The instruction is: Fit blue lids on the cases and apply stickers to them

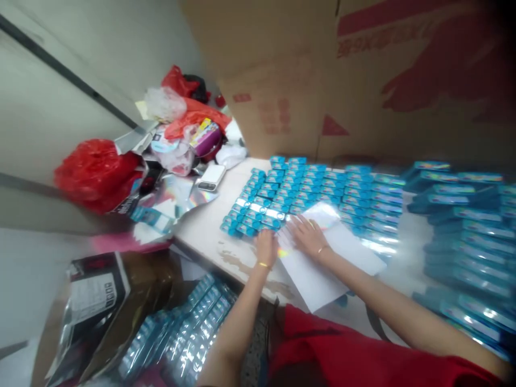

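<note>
Rows of small blue boxes (278, 193) cover the white table (205, 239) in front of me. A white sheet with a shiny, rainbow-tinted part (322, 266) lies over the nearest boxes and the table's front. My right hand (307, 236) rests flat on the sheet's upper left part, fingers stretched out and touching it. Beside the sheet's left edge is my left hand (266, 247), its fingers curled in against the front boxes. What those fingers hold, if anything, is hidden and slightly blurred.
More blue boxes stand in stacks (479, 242) at the right. A large cardboard box (282, 80) rises behind. Red plastic bags (97, 174), a white device (212, 177) and wrappers clutter the left. Below stands a carton (149, 279) beside film-wrapped blue packs (193, 328).
</note>
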Demonstrator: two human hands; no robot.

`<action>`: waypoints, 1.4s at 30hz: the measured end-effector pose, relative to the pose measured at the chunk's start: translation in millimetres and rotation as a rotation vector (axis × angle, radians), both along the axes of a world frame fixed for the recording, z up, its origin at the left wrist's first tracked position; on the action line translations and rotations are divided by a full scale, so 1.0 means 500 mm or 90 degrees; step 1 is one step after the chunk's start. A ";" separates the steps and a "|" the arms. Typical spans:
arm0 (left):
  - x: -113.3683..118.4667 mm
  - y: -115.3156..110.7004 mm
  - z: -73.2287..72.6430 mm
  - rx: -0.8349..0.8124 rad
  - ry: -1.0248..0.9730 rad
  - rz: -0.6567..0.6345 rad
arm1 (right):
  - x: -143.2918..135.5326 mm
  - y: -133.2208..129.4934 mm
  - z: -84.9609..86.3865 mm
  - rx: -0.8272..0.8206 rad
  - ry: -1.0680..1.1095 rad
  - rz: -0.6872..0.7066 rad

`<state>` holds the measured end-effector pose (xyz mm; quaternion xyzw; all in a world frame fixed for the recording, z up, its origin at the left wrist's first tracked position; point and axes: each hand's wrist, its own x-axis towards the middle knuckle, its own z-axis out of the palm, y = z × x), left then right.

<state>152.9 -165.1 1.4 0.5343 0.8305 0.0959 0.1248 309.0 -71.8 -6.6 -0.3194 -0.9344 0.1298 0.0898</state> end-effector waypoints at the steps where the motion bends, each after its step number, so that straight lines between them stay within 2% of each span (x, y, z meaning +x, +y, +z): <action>1: -0.002 -0.001 0.010 0.021 -0.038 -0.022 | -0.001 0.002 0.006 0.022 0.018 0.016; 3: -0.009 -0.001 0.038 0.060 -0.109 -0.081 | -0.003 0.009 0.028 0.042 0.043 0.050; 5: -0.014 0.004 0.072 0.091 -0.128 -0.130 | -0.006 0.019 0.057 0.026 0.046 0.071; 8: -0.017 0.017 0.112 0.129 -0.038 -0.170 | -0.015 0.040 0.096 -0.010 0.039 0.064; 11: -0.011 0.030 0.126 0.170 0.086 -0.186 | -0.024 0.064 0.119 -0.044 0.027 0.031; 15: 0.002 0.032 0.108 0.208 0.158 -0.194 | -0.028 0.088 0.123 -0.128 0.025 -0.010; 19: 0.000 0.020 0.083 0.243 0.156 -0.191 | -0.034 0.094 0.111 -0.175 0.015 -0.044; 21: -0.006 0.009 0.084 0.269 0.141 -0.172 | -0.045 0.095 0.108 -0.173 -0.001 -0.049; 23: -0.009 -0.005 0.102 0.294 0.116 -0.158 | -0.062 0.102 0.109 -0.158 -0.022 -0.062; 26: -0.008 -0.031 0.152 0.341 0.048 -0.136 | -0.084 0.126 0.117 -0.135 -0.037 -0.132; 28: -0.002 -0.044 0.188 0.398 -0.024 -0.077 | -0.083 0.139 0.125 -0.108 0.041 -0.162; 31: 0.020 -0.051 0.225 0.442 -0.190 0.026 | -0.047 0.121 0.143 -0.155 0.264 -0.160; 34: 0.055 -0.038 0.231 0.412 -0.384 0.097 | 0.025 0.052 0.157 -0.372 0.444 -0.191; 36: 0.084 -0.024 0.223 0.364 -0.482 0.110 | 0.082 -0.004 0.160 -0.515 0.492 -0.238; 38: 0.118 -0.011 0.206 0.297 -0.551 0.099 | 0.138 -0.056 0.159 -0.588 0.513 -0.283; 42: 0.204 0.004 0.151 0.125 -0.642 0.034 | 0.244 -0.126 0.145 -0.554 0.533 -0.404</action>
